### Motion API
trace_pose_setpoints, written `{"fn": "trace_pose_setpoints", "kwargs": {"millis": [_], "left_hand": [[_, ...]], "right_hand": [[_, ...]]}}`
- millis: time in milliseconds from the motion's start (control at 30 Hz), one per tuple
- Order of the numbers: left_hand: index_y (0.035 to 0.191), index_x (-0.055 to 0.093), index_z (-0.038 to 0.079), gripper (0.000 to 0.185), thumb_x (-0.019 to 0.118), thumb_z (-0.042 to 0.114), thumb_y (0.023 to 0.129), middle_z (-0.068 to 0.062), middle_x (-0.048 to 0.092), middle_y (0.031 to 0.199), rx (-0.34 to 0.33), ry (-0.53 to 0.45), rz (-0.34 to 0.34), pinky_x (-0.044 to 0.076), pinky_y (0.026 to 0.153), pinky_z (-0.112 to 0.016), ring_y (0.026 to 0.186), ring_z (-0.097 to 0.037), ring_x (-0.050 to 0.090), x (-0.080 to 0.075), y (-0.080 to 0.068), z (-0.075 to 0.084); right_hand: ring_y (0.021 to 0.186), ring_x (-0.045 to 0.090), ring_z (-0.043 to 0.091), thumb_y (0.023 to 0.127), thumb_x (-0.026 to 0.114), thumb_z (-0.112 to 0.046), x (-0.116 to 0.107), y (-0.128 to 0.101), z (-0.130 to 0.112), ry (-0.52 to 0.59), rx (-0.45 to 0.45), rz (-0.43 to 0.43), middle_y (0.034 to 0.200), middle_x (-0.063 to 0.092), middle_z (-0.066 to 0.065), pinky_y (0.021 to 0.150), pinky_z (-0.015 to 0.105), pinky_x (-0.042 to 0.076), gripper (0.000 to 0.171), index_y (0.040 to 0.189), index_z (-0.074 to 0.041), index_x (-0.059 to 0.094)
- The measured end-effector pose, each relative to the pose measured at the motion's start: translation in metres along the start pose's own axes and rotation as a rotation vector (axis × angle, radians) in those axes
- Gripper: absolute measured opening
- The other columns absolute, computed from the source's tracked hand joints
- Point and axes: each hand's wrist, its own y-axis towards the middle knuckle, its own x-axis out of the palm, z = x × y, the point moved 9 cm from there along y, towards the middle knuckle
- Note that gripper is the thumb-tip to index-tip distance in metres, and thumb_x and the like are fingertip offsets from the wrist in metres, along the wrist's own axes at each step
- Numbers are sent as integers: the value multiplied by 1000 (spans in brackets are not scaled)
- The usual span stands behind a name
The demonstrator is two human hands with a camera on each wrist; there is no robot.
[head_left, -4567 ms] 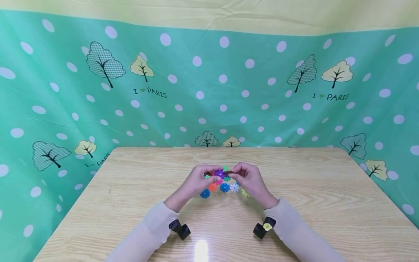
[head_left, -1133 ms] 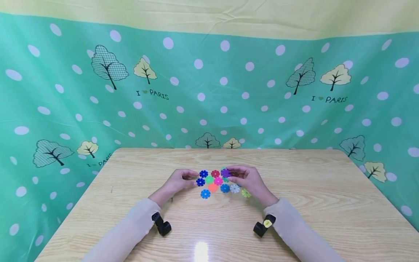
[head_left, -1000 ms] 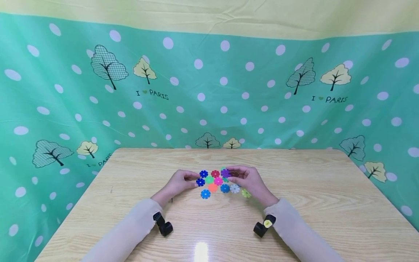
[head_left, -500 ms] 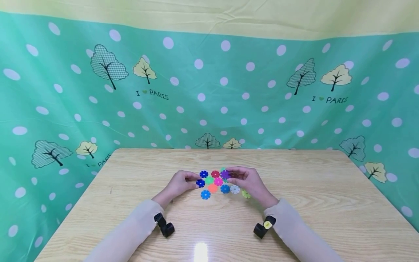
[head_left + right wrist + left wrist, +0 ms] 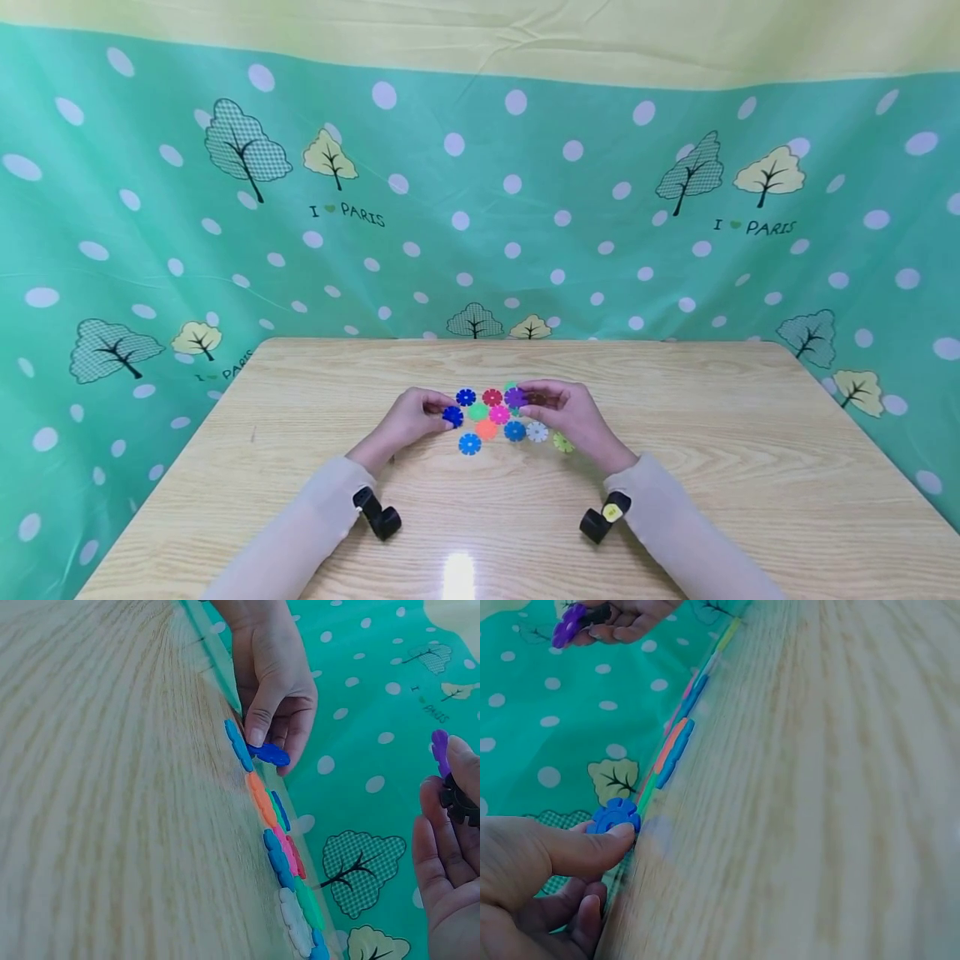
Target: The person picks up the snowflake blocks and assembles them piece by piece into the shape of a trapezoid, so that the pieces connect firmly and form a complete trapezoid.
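Observation:
In the head view, my left hand point(image 5: 408, 418) pinches a dark blue notched plastic disc point(image 5: 452, 416) between thumb and fingers at the left end of a cluster of similar discs. The left wrist view has this disc's flower-like edge point(image 5: 616, 815) tilted up beside the thumb. My right hand point(image 5: 567, 410) grips a purple disc point(image 5: 514, 397) with a black disc point(image 5: 457, 801) fitted against it. Both are raised off the table, as the right wrist view makes plain. Part of the black disc is hidden by the fingers.
Flat on the wooden table point(image 5: 675, 500) lie a second dark blue disc point(image 5: 466, 397), a red one point(image 5: 492, 397), a pink one point(image 5: 499, 414), an orange one point(image 5: 486, 429), a white one point(image 5: 537, 431) and several others. A green dotted curtain point(image 5: 420, 200) hangs behind.
At first both hands met at the purple and black discs. The left hand has since moved left and picked up the dark blue disc. The right hand keeps the joined pair nearly still.

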Motion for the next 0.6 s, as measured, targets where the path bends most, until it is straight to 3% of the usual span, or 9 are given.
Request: {"fn": "trace_pose_setpoints", "kwargs": {"millis": [100, 400, 600], "left_hand": [[98, 74, 10, 22, 74, 3, 77, 0, 67, 88, -4, -17, 5, 48, 72, -28, 79, -14, 56, -4, 0, 0], [99, 71, 6, 16, 70, 7, 84, -3, 65, 87, -101, -155, 4, 51, 64, -26, 77, -14, 56, -7, 4, -12], [104, 69, 4, 20, 68, 12, 86, -3, 68, 91, -22, -202, -11, 52, 69, -31, 81, -17, 59, -6, -2, 6]], "right_hand": [[89, 66, 16, 85, 69, -6, 0, 1, 2, 13, 4, -4, 112, 66, 18, 79, 28, 55, 34, 118, 1, 62], [92, 66, 20, 84, 71, -12, -4, 10, 29, 18, 16, 15, 114, 65, 15, 80, 28, 55, 37, 119, -3, 63], [91, 66, 19, 82, 73, -16, -5, 7, 25, 23, 7, 24, 113, 66, 13, 82, 37, 54, 38, 118, -5, 64]]}}
